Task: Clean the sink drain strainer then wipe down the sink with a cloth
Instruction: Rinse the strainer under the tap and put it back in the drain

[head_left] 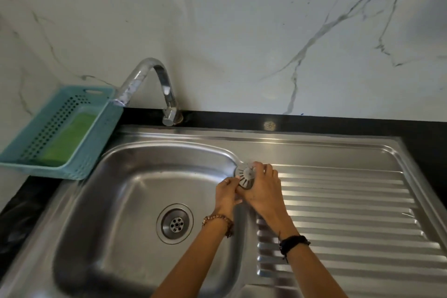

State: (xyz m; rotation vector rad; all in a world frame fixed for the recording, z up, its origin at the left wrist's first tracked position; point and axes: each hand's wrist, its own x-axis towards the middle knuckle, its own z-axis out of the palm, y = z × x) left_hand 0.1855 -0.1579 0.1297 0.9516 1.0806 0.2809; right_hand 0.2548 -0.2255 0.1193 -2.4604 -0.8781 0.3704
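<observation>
the strainer [244,175], likely light, stiff and slippery metal, is held over the sink's [145,150] right edge; right hand [262,189] fingers curl around its rim (safest hold), left hand [227,192] pinches its near edge.

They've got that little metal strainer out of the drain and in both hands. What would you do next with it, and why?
Probably carry the strainer left, under the tap, to rinse it. Both the left hand and the right hand hold it at the basin's right edge, away from the spout, and no water is running. The drain sits open, and the green cloth lies untouched in the basket.
</observation>
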